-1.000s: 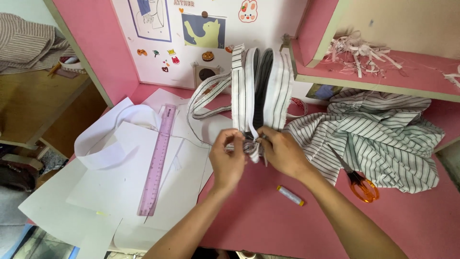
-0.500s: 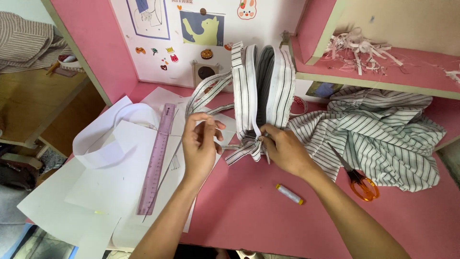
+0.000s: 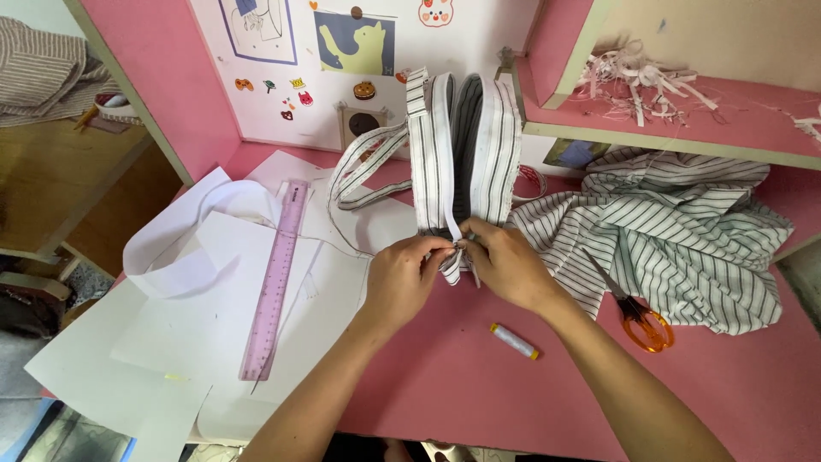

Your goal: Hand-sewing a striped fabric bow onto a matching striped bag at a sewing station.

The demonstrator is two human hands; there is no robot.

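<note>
**Both hands pinching the near end of a striped fabric bag**

From the head camera I see my left hand (image 3: 402, 278) and right hand (image 3: 505, 265) meeting at the near bottom corner of a striped fabric bag (image 3: 462, 154) that stands on the pink bench (image 3: 445, 376). The left hand's fingers (image 3: 432, 250) are pinched on a small gathered bit of the striped cloth, and the right hand's fingers (image 3: 473, 235) are closed on the same bit from the other side, so the two hands touch there. (Something small and pale glints between the fingertips, but I cannot tell what it is.) A thin thread (image 3: 342, 244) runs from the left hand out across the paper.

The bag stands upright against the white back panel, and its long striped strap (image 3: 363, 171) loops off to the left, down onto the paper.

To the left lie several white paper sheets (image 3: 197, 342), with a translucent purple ruler (image 3: 275, 282) on top, running near to far. A curled white paper strip (image 3: 171, 248) sits at the far left of the sheets.

Just right of my right forearm, a small spool with a yellow end (image 3: 514, 340) lies on the bare bench. Further right, a heap of striped fabric (image 3: 684, 231) is spread out, with orange-handled scissors (image 3: 637, 316) resting on its near edge. On the shelf (image 3: 684, 141) above it is a pile of fabric scraps (image 3: 637, 77).
</note>
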